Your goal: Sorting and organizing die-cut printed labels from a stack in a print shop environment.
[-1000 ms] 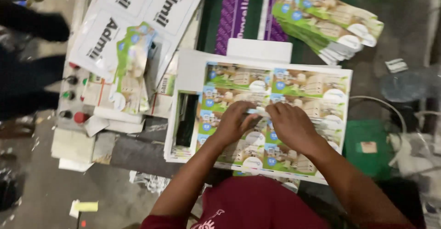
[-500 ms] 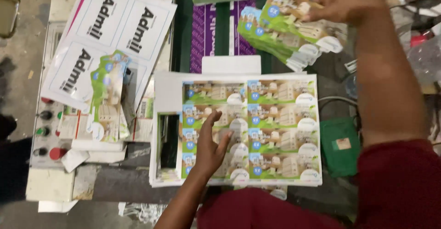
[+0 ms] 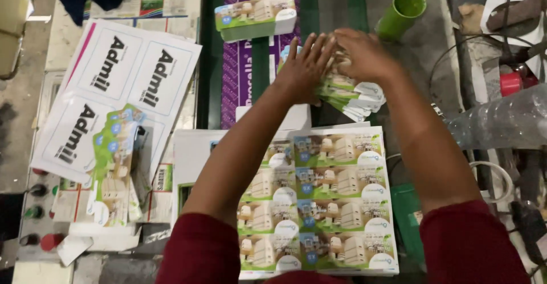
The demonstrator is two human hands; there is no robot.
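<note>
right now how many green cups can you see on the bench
1. The green cup lies tipped on its side at the top of the bench, just right of the hands, its open mouth showing. Another could sit hidden behind the clutter at the right edge.

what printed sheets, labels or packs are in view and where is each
Uncut label sheet: centre bottom, rectangular grid of green, cream and blue labels.
Fanned label stack: above it, under both hands, left hand and right hand, same colours.
Squared label pile: top centre, green edges.
White sheets: left, large black lettering, pink edge.
Loose label bundle: lower left, green and blue.
Purple sheet: centre, mostly covered.
</note>
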